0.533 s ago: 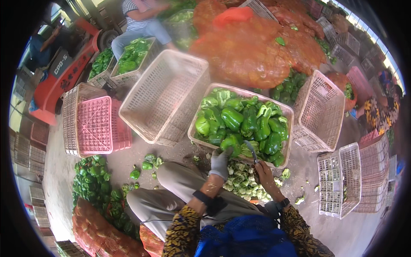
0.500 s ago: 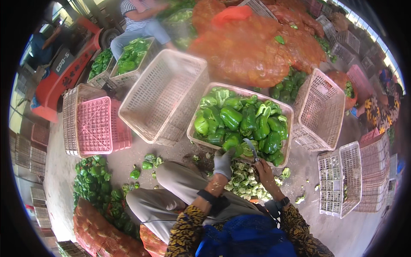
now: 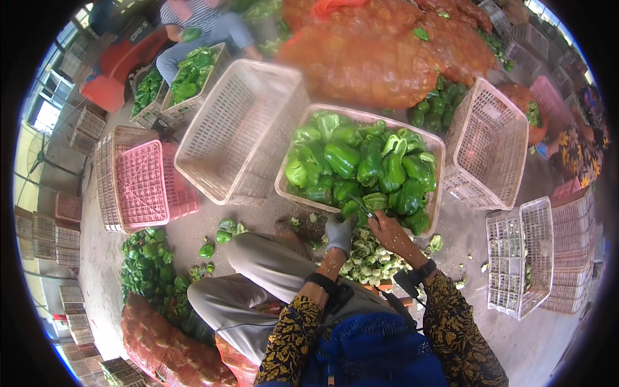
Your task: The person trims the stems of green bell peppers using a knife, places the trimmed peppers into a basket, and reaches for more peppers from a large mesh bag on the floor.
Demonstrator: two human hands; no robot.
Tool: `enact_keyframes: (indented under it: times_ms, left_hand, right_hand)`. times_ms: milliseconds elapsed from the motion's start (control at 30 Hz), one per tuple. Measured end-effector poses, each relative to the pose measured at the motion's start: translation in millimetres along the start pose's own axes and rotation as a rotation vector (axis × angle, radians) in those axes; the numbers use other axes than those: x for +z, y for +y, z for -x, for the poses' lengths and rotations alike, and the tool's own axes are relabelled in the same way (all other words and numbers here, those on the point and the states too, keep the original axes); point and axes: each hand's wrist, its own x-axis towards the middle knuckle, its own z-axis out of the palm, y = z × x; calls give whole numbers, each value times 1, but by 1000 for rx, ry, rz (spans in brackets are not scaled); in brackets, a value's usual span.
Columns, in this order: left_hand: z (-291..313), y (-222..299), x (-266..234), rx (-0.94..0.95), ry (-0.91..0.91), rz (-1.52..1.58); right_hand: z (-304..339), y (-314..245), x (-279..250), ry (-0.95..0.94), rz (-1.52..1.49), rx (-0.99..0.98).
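My left hand [image 3: 338, 235], in a grey glove, is at the near rim of a pale crate [image 3: 281, 187] full of green bell peppers. Its fingers close round a green bell pepper [image 3: 350, 209], which they partly cover. In my bare right hand [image 3: 388, 231] is a small knife [image 3: 362, 204] with a curved blade, its tip pointing left over that pepper. Below both hands lies a heap of pale green pepper cores [image 3: 369, 266]. The full crate's peppers [image 3: 371, 162] are glossy, some with their tops cut open.
A large pale crate [image 3: 222, 180] stands left of the full one, another [image 3: 458, 174] on its right. Pink and pale crates [image 3: 140, 184] are at the left. Orange net sacks [image 3: 361, 64] lie beyond; loose peppers [image 3: 147, 261] cover floor at left. A seated person [image 3: 205, 32] works at far left.
The knife has swung lower, with its blade now pointing left at the pepper. My right hand has moved up and left, and my left hand slightly up. The whole view has shifted a little.
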Motion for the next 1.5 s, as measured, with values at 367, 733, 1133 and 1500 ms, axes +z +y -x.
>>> enact_keyframes:
  times_ms: [367,733,1133,1500]
  left_hand:
    - [15,19,9,443,79,-99]
    - [10,38,8,420,6,331]
    - [21,48,2,34,-314,390]
    - [37,60,-2,-148,-422,448]
  right_hand:
    - [12,-24,-11,-29,-50,212]
    - [39,-22,12,144,-25,64]
    - [21,-39,-32,413,-88,36]
    - [1,2,9,399,-979,341]
